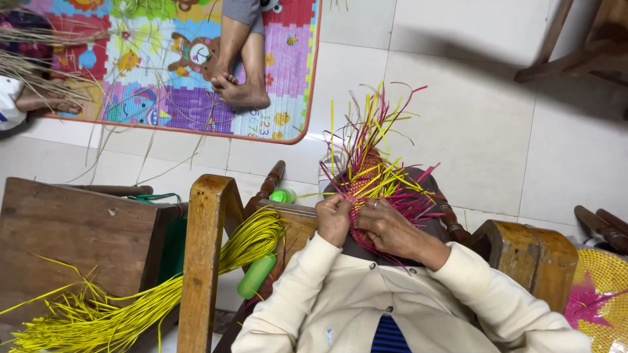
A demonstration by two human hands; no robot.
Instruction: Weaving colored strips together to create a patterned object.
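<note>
View from above of a person in a cream cardigan, seated and weaving. Both hands meet at the lap over a half-made woven piece point(364, 196) of pink and yellow strips. The left hand point(333, 219) is closed in a fist, pinching strips at the edge of the weave. The right hand point(391, 227) lies curled over the woven part, fingers pressing it down, with a ring on one finger. Loose pink and yellow strip ends fan upward and outward from the weave, away from the body.

To the person's left, a thick bundle of yellow strips point(163, 287) drapes across the frame of a wooden chair point(203, 255) and spreads out toward the lower left corner. A green bottle point(256, 276) lies just beside the bundle, and a small green cap point(282, 195) sits near the chair's turned spindle. A dark wooden bench point(72, 235) stands further left. At the far right edge a finished round yellow woven piece point(605, 287) with a pink centre is partly in view.

Beyond is a floor of pale tiles point(471, 124). Farther off lies a colourful play mat point(163, 65) with cartoon animals; another person's bare crossed feet point(239, 85) rest on it, and dry straw-coloured stalks point(39, 65) lie scattered at its left end.
</note>
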